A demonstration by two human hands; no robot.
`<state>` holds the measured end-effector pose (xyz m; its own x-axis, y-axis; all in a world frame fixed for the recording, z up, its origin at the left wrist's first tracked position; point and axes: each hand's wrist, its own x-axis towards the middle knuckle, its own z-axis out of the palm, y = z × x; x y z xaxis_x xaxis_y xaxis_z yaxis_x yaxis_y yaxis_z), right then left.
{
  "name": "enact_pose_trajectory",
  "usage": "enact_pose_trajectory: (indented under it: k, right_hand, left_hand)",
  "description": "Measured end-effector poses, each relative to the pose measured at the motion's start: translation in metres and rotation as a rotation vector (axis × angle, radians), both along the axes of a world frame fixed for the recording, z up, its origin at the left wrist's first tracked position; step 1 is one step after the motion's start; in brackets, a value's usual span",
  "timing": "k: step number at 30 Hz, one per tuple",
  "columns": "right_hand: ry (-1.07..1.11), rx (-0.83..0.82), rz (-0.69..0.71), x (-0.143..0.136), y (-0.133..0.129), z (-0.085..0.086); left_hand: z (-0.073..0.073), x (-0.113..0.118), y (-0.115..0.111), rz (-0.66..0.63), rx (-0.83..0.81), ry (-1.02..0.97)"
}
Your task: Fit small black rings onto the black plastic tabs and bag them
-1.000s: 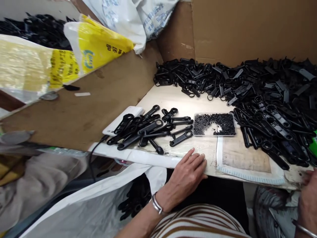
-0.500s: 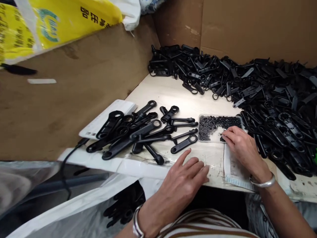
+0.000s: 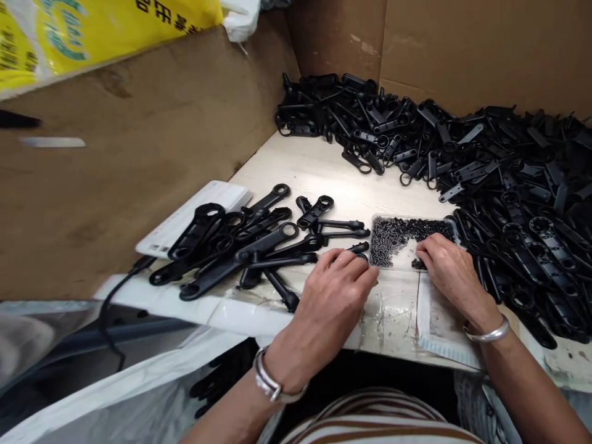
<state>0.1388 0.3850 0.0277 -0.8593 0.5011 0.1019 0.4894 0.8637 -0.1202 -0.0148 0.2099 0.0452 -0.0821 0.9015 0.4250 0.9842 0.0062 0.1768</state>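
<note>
My left hand (image 3: pixel 340 290) is curled over a black plastic arm with a ring end (image 3: pixel 362 256), which it mostly covers; the fingertips are hidden behind the knuckles. In a clear shallow box (image 3: pixel 377 267) lie small screws (image 3: pixel 382 240) on the left and tiny black pieces (image 3: pixel 437 229) along the back and right. Over the box's front right part, my right hand (image 3: pixel 446 268) has thumb and fingers pinched together. Whatever is between them is too small to make out. More black plastic arms (image 3: pixel 263 243) lie loosely heaped left of my left hand.
A large pile of black plastic arms (image 3: pixel 481 166) runs along the back and right of the table. Cardboard walls (image 3: pixel 161 123) stand left and behind. A white device (image 3: pixel 217 194) with a black cable sits under the left heap. A paper sheet (image 3: pixel 444 327) lies at the front edge.
My left hand has moved forward from the table's front, and its spread fingers have curled over the nearest black plastic arm. My right hand stays pinched at the box. The view has shifted slightly.
</note>
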Motion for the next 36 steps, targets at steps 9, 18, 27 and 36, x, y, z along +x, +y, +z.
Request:
enact_pose_trajectory:
  k: [9,18,27,36]
  right_hand:
    - [0.413,-0.368,-0.133,0.039,-0.005,0.018]
    - [0.738,-0.916,-0.402,0.04,-0.011,0.017]
    - [0.918,-1.09,-0.336,0.045,-0.02,0.009]
    - [0.891,-1.039,-0.156,0.035,-0.036,0.004]
  left_hand:
    - [0.006,0.018,0.076,-0.123,-0.194,0.198]
    - [-0.015,0.018,0.099,-0.216,-0.206,0.235]
    - [0.013,0.023,0.067,-0.178,-0.049,-1.053]
    - [-0.008,0.042,0.041,-0.086,-0.037,-2.027]
